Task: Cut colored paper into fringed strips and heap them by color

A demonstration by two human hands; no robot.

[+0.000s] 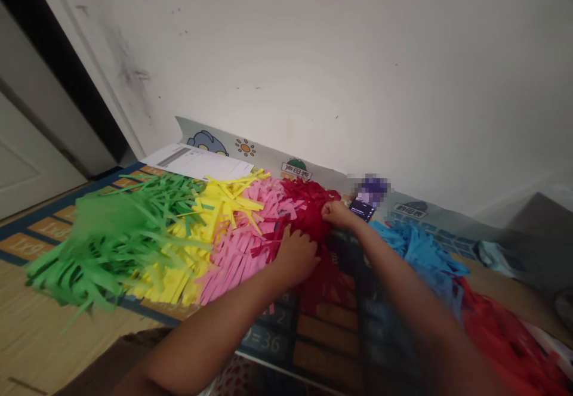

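Observation:
Fringes of cut paper strips lie side by side in a row: green (pixel 111 244), yellow (pixel 197 247), pink (pixel 239 265), and dark red (pixel 308 211). My right hand (pixel 338 214) is pinched into the top of the dark red fringe. My left hand (pixel 298 257) sits lower on the same fringe, close to where it meets the pink, with its fingers curled into the strips. A light blue fringe (pixel 421 253) and a bright red one (pixel 505 336) lie to the right, partly behind my right forearm.
The strips lie on a printed mat with orange number cells (pixel 329 336), which rests on a wooden floor (pixel 54 342). A white paper sheet (pixel 197 162) and a phone (pixel 362 208) lie at the far edge, against a white wall (pixel 286 56). A door (pixel 27 163) stands at the left.

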